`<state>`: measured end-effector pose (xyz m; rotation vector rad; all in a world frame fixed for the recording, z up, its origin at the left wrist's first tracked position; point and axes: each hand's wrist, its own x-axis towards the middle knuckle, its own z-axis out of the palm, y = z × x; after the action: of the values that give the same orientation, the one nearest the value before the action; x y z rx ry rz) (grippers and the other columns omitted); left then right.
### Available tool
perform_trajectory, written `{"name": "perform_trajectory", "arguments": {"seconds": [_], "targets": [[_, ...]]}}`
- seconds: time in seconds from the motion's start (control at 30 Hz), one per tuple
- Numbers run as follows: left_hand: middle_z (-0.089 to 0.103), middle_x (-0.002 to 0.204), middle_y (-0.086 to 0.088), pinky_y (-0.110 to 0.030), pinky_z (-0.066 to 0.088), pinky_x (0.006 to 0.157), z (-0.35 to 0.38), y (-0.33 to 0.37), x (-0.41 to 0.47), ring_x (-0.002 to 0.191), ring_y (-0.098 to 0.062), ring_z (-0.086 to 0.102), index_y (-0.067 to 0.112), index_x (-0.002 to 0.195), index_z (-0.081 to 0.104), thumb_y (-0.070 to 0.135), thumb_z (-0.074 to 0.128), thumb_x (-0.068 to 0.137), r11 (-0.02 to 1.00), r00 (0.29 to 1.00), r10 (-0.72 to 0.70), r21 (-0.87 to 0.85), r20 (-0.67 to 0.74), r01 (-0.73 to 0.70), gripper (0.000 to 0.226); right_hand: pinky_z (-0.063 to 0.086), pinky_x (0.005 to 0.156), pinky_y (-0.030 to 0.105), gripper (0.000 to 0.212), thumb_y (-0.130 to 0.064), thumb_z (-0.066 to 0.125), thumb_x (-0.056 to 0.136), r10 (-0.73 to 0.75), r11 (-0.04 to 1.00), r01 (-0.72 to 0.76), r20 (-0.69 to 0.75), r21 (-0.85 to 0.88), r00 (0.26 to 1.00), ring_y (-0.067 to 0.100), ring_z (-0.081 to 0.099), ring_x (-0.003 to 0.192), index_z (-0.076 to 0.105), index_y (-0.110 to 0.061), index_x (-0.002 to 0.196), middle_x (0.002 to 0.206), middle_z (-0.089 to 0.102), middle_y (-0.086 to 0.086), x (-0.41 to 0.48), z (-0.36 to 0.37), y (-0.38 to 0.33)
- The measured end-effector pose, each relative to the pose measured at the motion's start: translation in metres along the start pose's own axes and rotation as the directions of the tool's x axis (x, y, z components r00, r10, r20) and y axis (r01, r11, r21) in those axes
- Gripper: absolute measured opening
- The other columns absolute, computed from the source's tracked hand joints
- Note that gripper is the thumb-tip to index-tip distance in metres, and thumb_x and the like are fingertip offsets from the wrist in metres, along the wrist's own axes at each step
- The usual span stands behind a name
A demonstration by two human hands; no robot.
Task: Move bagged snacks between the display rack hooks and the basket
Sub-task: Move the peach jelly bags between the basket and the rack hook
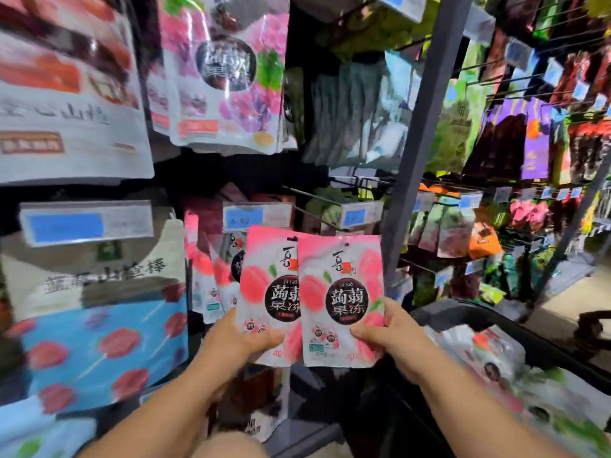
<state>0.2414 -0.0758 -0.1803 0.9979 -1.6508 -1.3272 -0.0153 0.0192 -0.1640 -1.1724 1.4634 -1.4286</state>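
Shop aisle, rack (420, 143) of hooks (314, 197) ahead. Left hand (244, 338) gripped one pink bag (264, 285), right hand (386, 335) a second bag (344, 292), both upright, tops toward the hooks. Basket (463, 313) lay lower right, nearer the right hand.

Left hand (244, 338): grips left pink bag (267, 292) at its lower corner, thumb on front.
Right hand (390, 338): grips right pink bag (340, 292), which overlaps the left one's edge.
Basket (463, 310): near right, dark rim, snack bags (496, 355) inside.
Rack hooks (310, 196): behind the held bags.
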Motion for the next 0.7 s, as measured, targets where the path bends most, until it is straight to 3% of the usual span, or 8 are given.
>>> {"name": "perform_trajectory", "arguments": {"seconds": [0.07,0.13,0.23,0.3,0.37,0.47,0.6,0.7], "targets": [[0.074,0.076,0.004,-0.035,0.050,0.069,-0.023,-0.013,-0.011,0.066,-0.007,0.065,0.027,0.084,0.070,0.052,0.086,0.038,1.000,0.998,-0.014,0.022,-0.068,0.015,0.054,0.053,0.057,0.024,0.049,0.000,0.082,0.063,0.016,1.000,-0.017,0.055,0.023,0.998,0.016,0.071,0.071,0.057,-0.007,0.104,0.082,0.074,0.005,0.005,0.018,0.003],[0.076,0.084,0.005,-0.029,0.053,0.073,-0.044,-0.024,-0.024,0.073,-0.008,0.068,0.026,0.089,0.071,0.051,0.085,0.035,0.999,0.991,-0.004,0.044,-0.132,0.010,0.061,0.054,0.062,0.025,0.049,-0.004,0.081,0.060,0.031,0.999,-0.033,0.095,0.011,0.995,0.018,0.071,0.076,0.057,-0.008,0.102,0.084,0.074,0.004,0.010,0.035,0.007],[0.075,0.077,0.012,-0.013,0.048,0.060,-0.067,-0.033,-0.044,0.063,0.002,0.062,0.026,0.085,0.071,0.040,0.088,0.045,0.998,0.979,0.016,0.070,-0.204,-0.002,0.046,0.057,0.082,0.039,0.057,-0.017,0.085,0.055,0.022,0.999,-0.019,0.130,-0.026,0.991,0.024,0.072,0.091,0.059,-0.013,0.105,0.096,0.075,0.007,0.021,0.057,0.010],[0.070,0.062,0.015,-0.009,0.043,0.053,-0.080,-0.038,-0.053,0.055,0.005,0.057,0.024,0.076,0.068,0.027,0.094,0.055,0.998,0.968,0.005,0.069,-0.250,0.013,0.034,0.055,0.092,0.048,0.066,-0.023,0.086,0.056,0.015,1.000,-0.012,0.171,-0.022,0.985,0.028,0.071,0.101,0.058,-0.015,0.115,0.107,0.074,0.009,0.028,0.069,0.008],[0.069,0.057,0.009,-0.022,0.048,0.059,-0.093,-0.046,-0.059,0.053,-0.002,0.057,0.020,0.070,0.069,0.034,0.093,0.045,0.999,0.954,-0.030,0.030,-0.299,0.041,0.037,0.054,0.093,0.050,0.071,-0.022,0.085,0.057,0.010,1.000,-0.009,0.197,-0.004,0.980,0.030,0.070,0.104,0.057,-0.014,0.121,0.112,0.073,0.010,0.035,0.081,0.004],[0.075,0.075,-0.001,-0.041,0.052,0.073,-0.111,-0.056,-0.066,0.068,-0.018,0.065,0.017,0.086,0.072,0.053,0.089,0.023,0.998,0.944,-0.052,-0.060,-0.324,0.034,0.074,0.055,0.091,0.050,0.065,-0.014,0.083,0.061,0.002,1.000,-0.006,0.188,0.023,0.982,0.031,0.071,0.102,0.056,-0.012,0.121,0.110,0.073,0.012,0.043,0.095,0.001],[0.068,0.063,0.002,-0.036,0.044,0.063,-0.123,-0.060,-0.070,0.058,-0.013,0.057,0.024,0.074,0.070,0.063,0.089,0.016,0.995,0.930,-0.053,-0.103,-0.363,0.016,0.071,0.057,0.088,0.049,0.057,-0.013,0.080,0.065,0.005,1.000,-0.007,0.189,0.009,0.982,0.030,0.072,0.100,0.058,-0.015,0.118,0.110,0.074,0.010,0.052,0.109,-0.002],[0.069,0.067,0.002,-0.037,0.046,0.066,-0.127,-0.059,-0.072,0.059,-0.011,0.058,0.031,0.080,0.072,0.064,0.089,0.020,0.993,0.933,-0.039,-0.115,-0.359,-0.003,0.070,0.057,0.088,0.051,0.055,-0.014,0.081,0.068,0.022,1.000,-0.020,0.177,-0.009,0.984,0.030,0.072,0.099,0.058,-0.012,0.117,0.112,0.072,0.013,0.057,0.116,-0.002]]}}
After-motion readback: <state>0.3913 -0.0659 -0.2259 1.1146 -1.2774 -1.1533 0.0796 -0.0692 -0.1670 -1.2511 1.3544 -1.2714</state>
